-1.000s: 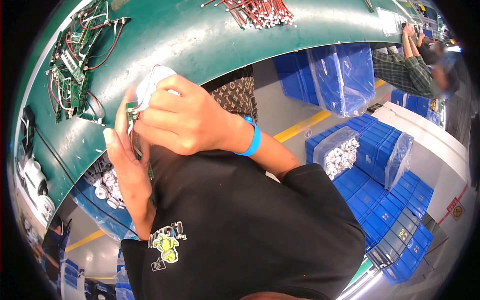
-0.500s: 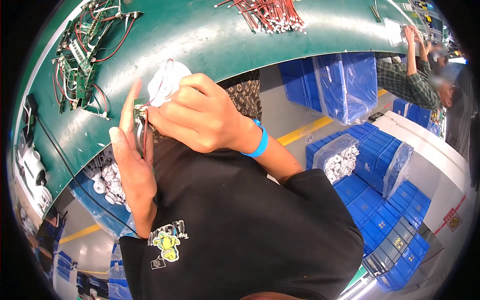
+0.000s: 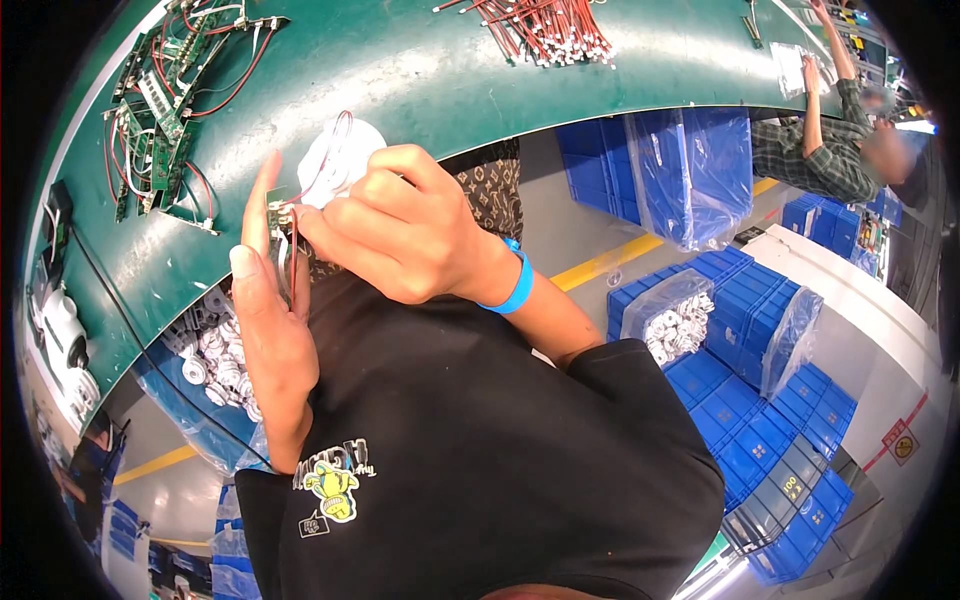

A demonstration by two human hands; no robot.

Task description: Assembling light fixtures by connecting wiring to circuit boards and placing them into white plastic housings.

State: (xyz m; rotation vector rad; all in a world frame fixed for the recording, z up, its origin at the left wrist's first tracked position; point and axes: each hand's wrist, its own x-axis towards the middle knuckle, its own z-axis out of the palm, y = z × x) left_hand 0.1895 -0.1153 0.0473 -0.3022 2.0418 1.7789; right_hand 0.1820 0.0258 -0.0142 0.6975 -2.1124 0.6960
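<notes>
My left hand (image 3: 275, 345) holds a narrow green circuit board (image 3: 279, 212) upright near the table's front edge, thumb on one side and fingers stretched along the other. My right hand (image 3: 405, 225) is closed in a pinch at the board's upper part, on a thin red-and-black wire whose tip the fingertips hide. The wire loops over a white round part (image 3: 354, 150) just beyond my hands. More red, black and white wires hang down along the board inside my left hand.
A tangle of wired circuit boards (image 3: 160, 140) lies at the table's left. Red wires with white plugs (image 3: 555, 35) are heaped at the back. A blue bin (image 3: 205, 430) below holds white round parts. Blue crates (image 3: 740, 320) stand right, near a co-worker (image 3: 830, 150).
My hands stay almost in place at the board, shifting only slightly. At the far right, the co-worker's arms have moved apart, one reaching farther out.
</notes>
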